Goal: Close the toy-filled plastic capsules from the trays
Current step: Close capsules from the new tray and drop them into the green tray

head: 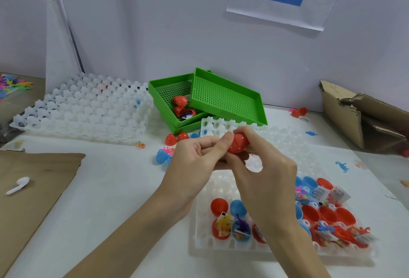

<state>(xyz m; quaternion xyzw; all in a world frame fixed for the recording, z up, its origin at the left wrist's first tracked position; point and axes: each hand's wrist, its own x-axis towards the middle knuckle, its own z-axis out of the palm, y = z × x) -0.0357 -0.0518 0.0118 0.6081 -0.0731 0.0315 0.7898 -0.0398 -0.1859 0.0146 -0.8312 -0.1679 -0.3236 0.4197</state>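
Both hands meet above the middle of the table around one red capsule (238,143). My left hand (197,156) pinches its left side with thumb and fingers. My right hand (263,167) wraps its right side and underside. The capsule's two halves sit together with a seam visible. Below, a white tray (203,229) holds open red and blue capsule halves (238,208) with small packaged toys (223,224) in them. Closed red capsules (171,139) and a blue one (161,156) lie loose on the table behind my left hand.
Two green perforated trays (225,98) stand at the back, one holding red capsules. A large white tray (84,109) lies at the back left. Brown cardboard (33,180) with a white earbud (18,184) lies at left. A torn carton (363,120) sits at right.
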